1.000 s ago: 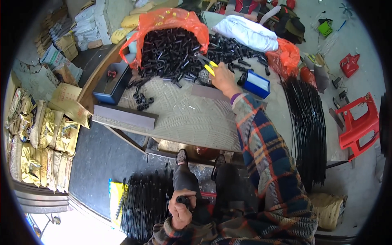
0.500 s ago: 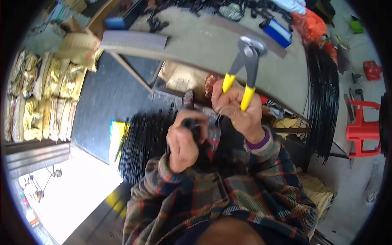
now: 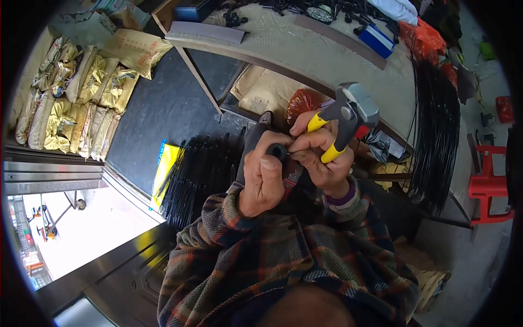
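Right hand (image 3: 321, 161) closed around yellow-handled pincers (image 3: 344, 117), steel head up. Left hand (image 3: 262, 180) grips a small black round part (image 3: 278, 151), touching the right fingers. Bundle of black rods (image 3: 199, 174) on floor below. Surface (image 3: 305, 54) above; coiled black wire (image 3: 436, 141) at its right edge.

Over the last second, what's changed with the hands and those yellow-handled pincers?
The right hand lifted the yellow-handled pincers off the table and brought them back to the lap, meeting the left hand. Both hands now close on the small black part. The left hand kept its hold on that part throughout, and the black rods on the floor stayed put.
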`<state>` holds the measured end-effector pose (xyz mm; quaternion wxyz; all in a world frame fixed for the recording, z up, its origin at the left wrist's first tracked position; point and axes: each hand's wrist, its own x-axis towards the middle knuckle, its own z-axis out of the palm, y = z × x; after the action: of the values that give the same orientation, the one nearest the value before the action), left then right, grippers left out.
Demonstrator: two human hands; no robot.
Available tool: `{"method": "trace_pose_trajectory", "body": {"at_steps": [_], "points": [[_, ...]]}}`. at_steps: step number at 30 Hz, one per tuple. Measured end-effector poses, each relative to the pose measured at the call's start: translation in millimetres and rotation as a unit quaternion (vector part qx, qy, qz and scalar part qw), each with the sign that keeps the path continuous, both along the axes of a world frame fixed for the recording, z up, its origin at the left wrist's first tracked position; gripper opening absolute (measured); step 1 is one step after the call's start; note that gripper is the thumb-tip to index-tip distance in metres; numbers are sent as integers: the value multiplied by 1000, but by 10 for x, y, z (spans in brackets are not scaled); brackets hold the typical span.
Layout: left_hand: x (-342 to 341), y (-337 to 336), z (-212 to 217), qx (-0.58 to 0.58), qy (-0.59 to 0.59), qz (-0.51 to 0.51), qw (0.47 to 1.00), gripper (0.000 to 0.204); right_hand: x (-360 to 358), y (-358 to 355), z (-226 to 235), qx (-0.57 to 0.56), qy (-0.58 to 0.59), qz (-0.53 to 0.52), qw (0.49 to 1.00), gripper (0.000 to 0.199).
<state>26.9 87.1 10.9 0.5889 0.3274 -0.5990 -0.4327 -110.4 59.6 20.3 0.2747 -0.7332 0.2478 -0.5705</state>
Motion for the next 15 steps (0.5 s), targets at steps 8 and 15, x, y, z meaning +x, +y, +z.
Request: {"method": "trace_pose_trajectory", "body": {"at_steps": [8, 15], "points": [[15, 109, -43, 2, -2, 0, 1000, 48, 52, 74, 3, -6, -23, 13, 1000, 11], [7, 90, -77, -65, -27, 81, 994, 49, 283, 217, -63, 12, -45, -50, 998, 9]]}}
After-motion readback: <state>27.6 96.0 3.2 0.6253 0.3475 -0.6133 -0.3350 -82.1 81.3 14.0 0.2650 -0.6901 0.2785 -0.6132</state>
